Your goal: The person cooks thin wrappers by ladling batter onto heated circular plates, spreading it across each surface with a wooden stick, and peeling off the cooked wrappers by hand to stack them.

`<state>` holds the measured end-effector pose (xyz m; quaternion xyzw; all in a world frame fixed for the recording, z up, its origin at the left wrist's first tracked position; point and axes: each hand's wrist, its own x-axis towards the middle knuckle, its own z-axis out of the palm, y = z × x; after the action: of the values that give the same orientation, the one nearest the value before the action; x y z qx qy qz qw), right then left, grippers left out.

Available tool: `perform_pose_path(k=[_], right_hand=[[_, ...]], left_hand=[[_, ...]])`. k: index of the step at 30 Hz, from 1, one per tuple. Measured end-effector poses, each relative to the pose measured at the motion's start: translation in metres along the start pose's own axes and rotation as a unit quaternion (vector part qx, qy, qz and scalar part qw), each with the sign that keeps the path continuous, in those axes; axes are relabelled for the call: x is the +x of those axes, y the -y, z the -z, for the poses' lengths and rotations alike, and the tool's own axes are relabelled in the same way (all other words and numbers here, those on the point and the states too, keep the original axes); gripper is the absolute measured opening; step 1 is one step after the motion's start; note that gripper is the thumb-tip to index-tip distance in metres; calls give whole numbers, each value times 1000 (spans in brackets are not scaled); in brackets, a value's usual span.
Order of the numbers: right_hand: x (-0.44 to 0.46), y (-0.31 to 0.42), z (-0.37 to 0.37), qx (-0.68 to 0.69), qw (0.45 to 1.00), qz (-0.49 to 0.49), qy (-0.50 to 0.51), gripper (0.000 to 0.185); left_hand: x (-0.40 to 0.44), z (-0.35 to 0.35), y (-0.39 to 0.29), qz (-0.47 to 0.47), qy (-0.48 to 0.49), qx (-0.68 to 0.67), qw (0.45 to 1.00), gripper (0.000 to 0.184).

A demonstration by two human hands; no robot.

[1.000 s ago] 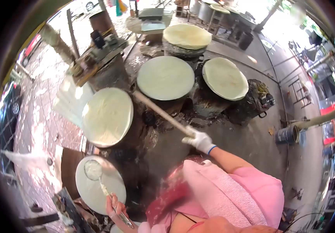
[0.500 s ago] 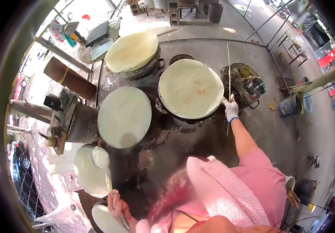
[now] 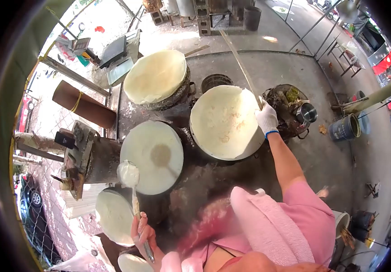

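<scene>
My bare left hand [image 3: 144, 232] grips the handle of a ladle [image 3: 128, 174]. The ladle's bowl is coated with white batter and hovers at the left edge of the middle round white surface [image 3: 157, 145], casting a shadow there. On my right hand [image 3: 267, 119] is a white glove with a blue cuff, closed round a long flat wooden stick [image 3: 241, 65]. That hand is at the right rim of a large pale round sheet [image 3: 222, 122] with browned spots. Another pale round sheet [image 3: 155, 77] covers a pan at the upper left. Below the ladle is a container of white batter [image 3: 114, 217].
A stove [image 3: 281, 109] with a metal pot [image 3: 306, 112] stands right of my gloved hand. Buckets [image 3: 345, 128] sit further right. To the left are a brown cylinder [image 3: 84, 104] and a worn metal box [image 3: 98, 156]. A pale round edge [image 3: 134, 264] shows at the bottom.
The ladle has risen from over the batter container to the middle round surface. The stick has tilted, its far end swinging left, and more of it extends beyond my right hand.
</scene>
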<state>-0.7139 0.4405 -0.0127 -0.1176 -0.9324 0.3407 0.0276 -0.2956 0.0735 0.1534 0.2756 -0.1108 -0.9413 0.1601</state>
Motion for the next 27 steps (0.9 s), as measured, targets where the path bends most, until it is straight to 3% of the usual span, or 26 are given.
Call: perform_pose_path(k=[3, 8, 10, 12, 16, 20, 22, 24, 26, 27], right_hand=[[-17, 59, 18, -37, 999, -15, -9, 42], [5, 110, 17, 7, 978, 199, -63, 32], [-12, 198, 50, 21, 977, 214, -12, 33], [17, 254, 47, -9, 962, 270, -24, 34], [20, 381, 40, -111, 865, 480, -100, 30], [-21, 454, -2, -182, 777, 595, -96, 38], [12, 450, -78, -154, 719, 668, -111, 42], [8, 442, -120, -215, 684, 684, -137, 46], [27, 416, -183, -236, 641, 707, -181, 48], [35, 400, -213, -192, 648, 719, -162, 46]], left_hand=[[28, 36, -28, 51, 70, -12, 996, 35], [40, 64, -59, 23, 36, 55, 998, 34], [42, 67, -68, 17, 18, 49, 998, 34], [45, 86, -76, 7, 26, 59, 998, 34], [38, 110, -85, -24, 18, 52, 998, 34], [17, 107, -74, -79, -36, 61, 994, 32], [2, 101, -61, -109, -74, 53, 990, 32], [-15, 79, -38, -165, -185, 66, 967, 31], [-29, 82, -16, -183, -140, 41, 972, 30], [-37, 74, 0, -212, -186, 33, 959, 30]])
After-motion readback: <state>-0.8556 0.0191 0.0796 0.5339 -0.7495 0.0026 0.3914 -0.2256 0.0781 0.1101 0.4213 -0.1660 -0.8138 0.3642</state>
